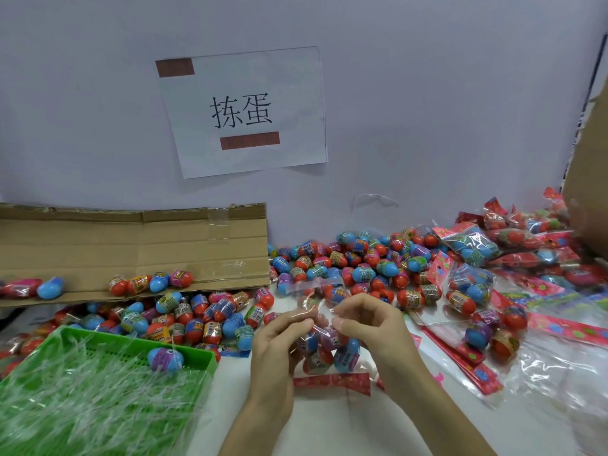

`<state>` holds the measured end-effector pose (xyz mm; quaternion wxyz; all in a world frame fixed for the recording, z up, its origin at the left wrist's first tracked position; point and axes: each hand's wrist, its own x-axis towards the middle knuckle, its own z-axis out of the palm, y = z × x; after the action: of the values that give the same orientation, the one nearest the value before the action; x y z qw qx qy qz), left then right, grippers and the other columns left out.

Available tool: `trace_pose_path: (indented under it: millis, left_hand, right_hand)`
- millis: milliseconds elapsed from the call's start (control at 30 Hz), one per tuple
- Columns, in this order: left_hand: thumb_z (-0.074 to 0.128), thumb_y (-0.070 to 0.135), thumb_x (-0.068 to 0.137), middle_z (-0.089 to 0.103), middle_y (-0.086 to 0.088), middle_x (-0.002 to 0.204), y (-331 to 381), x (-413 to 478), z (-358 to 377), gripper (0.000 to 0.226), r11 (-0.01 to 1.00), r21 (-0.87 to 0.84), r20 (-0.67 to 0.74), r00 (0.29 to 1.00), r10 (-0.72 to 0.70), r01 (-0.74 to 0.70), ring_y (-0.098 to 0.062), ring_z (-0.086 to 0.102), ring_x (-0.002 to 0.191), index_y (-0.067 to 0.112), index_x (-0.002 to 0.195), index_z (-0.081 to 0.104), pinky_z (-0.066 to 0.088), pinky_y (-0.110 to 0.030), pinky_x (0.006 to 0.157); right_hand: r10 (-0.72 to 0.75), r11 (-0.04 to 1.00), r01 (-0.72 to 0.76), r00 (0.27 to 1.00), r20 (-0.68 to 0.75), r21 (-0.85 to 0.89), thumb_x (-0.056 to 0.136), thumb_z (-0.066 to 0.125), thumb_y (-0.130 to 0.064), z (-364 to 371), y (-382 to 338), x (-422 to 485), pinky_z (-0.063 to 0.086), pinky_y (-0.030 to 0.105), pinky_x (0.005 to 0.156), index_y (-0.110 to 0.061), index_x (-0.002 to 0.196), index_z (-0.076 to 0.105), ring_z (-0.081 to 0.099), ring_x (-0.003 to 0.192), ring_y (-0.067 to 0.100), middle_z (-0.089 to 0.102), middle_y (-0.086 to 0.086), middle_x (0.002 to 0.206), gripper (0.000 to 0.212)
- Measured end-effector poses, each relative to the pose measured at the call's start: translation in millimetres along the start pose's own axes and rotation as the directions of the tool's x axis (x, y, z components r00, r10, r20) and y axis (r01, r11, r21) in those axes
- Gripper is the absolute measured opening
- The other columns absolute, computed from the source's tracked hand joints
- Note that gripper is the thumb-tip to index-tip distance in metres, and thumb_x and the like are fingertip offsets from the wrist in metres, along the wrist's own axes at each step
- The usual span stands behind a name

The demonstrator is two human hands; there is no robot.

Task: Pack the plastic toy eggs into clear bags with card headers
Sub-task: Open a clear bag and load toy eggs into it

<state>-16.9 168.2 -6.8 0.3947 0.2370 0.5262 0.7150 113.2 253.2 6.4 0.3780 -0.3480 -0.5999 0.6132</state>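
At 6 o'clock the left hand [279,343] and right hand [370,320] each pinch the filled clear bag [329,353] by its mouth; best close it evenly, 2 thumbs level.

Pale grey wall [427,93], taped paper sign [243,110]; white table [345,422]; cardboard sheet [131,248] leaning left.

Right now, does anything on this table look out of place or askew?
A lone blue and purple egg lies in the green tray of clear plastic strips, away from the loose piles. A few eggs also sit on the cardboard sheet. The paper sign on the wall hangs tilted.
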Motion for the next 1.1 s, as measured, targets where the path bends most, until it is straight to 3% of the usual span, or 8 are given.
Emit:
trace_pose_path:
  millis: [133,233,333,500,700,833,1000,1100]
  left_hand:
    - [0.074,0.024,0.072,0.079,-0.009,0.102,1.0,-0.4,0.3,0.019,1.0,-0.018,0.016,1.0,-0.02,0.02,-0.021,0.076,0.088,0.021,0.088,0.084,0.058,-0.025,0.06]
    - [0.075,0.033,0.078,0.078,-0.01,0.11,3.4,-1.2,1.1,0.025,1.0,-0.023,0.014,1.0,-0.002,0.003,-0.024,0.077,0.096,0.023,0.1,0.082,0.063,-0.033,0.073]
    - [0.074,0.044,0.079,0.078,-0.008,0.114,5.0,-3.2,5.5,0.034,0.997,-0.075,0.003,1.0,-0.013,0.013,-0.027,0.076,0.105,0.029,0.109,0.08,0.064,-0.043,0.084]
    - [0.062,0.043,0.087,0.079,-0.007,0.111,6.6,-3.7,7.3,0.03,0.99,-0.14,-0.068,0.997,-0.036,0.026,-0.024,0.077,0.1,0.029,0.105,0.082,0.062,-0.029,0.065]
    - [0.069,0.033,0.081,0.077,-0.019,0.108,5.1,-0.7,3.7,0.036,0.978,-0.207,-0.125,0.991,-0.05,0.023,-0.029,0.077,0.093,0.01,0.106,0.08,0.064,-0.035,0.067]
    - [0.061,0.017,0.098,0.08,-0.013,0.1,2.9,0.3,4.9,0.021,0.992,-0.128,-0.136,0.991,0.002,-0.02,-0.025,0.078,0.085,0.018,0.095,0.082,0.061,-0.029,0.058]
    - [0.062,0.016,0.1,0.08,-0.011,0.101,-2.8,2.1,2.8,0.021,0.994,-0.104,-0.181,0.983,0.017,-0.036,-0.025,0.078,0.092,0.021,0.106,0.081,0.059,-0.025,0.058]
    - [0.061,0.015,0.1,0.08,-0.007,0.1,-6.8,3.6,0.9,0.023,0.996,-0.04,-0.198,0.978,0.069,-0.079,-0.026,0.076,0.097,0.024,0.097,0.083,0.061,-0.029,0.066]
  right_hand:
    - [0.02,0.998,-0.021,1.0,0.003,0.052,0.083,0.08,-0.015,0.4,-1.6,0.1,0.059,0.026,0.071,-0.022,0.088,0.077,0.072,0.089,0.019,0.075,0.001,0.089,0.009]
    - [0.031,0.997,-0.03,0.999,-0.019,0.071,0.079,0.079,-0.037,0.1,-2.9,2.0,0.06,0.033,0.081,-0.024,0.103,0.074,0.071,0.097,0.014,0.075,-0.006,0.097,0.028]
    - [0.047,0.99,-0.035,0.995,-0.085,0.136,0.091,0.073,-0.017,-2.9,-4.4,2.6,0.058,0.029,0.073,-0.015,0.092,0.075,0.073,0.093,0.019,0.076,0.003,0.092,0.004]
    - [0.087,0.987,-0.069,0.989,-0.124,0.144,0.093,0.07,-0.009,-1.9,-3.3,3.1,0.059,0.028,0.068,-0.009,0.088,0.074,0.073,0.09,0.023,0.075,0.007,0.088,0.007]
    - [0.061,0.993,-0.045,0.988,-0.143,0.109,0.094,0.069,-0.01,1.3,1.0,3.1,0.06,0.029,0.065,-0.012,0.086,0.074,0.073,0.081,0.017,0.075,0.004,0.085,0.01]
    - [0.052,0.996,-0.04,0.985,-0.167,0.077,0.093,0.071,-0.009,-2.8,4.6,4.7,0.056,0.024,0.058,-0.012,0.087,0.074,0.072,0.071,0.011,0.074,-0.001,0.081,0.008]
    - [-0.186,0.963,0.123,0.948,-0.26,-0.24,0.089,0.076,-0.01,4.0,7.9,0.3,0.053,0.014,0.061,-0.025,0.092,0.066,0.067,0.084,0.004,0.069,-0.01,0.083,0.018]
    - [-0.53,0.769,0.374,0.826,-0.191,-0.518,0.082,0.077,0.003,9.3,7.4,-5.6,0.048,0.01,0.069,-0.025,0.092,0.06,0.06,0.087,0.003,0.062,-0.011,0.092,0.035]
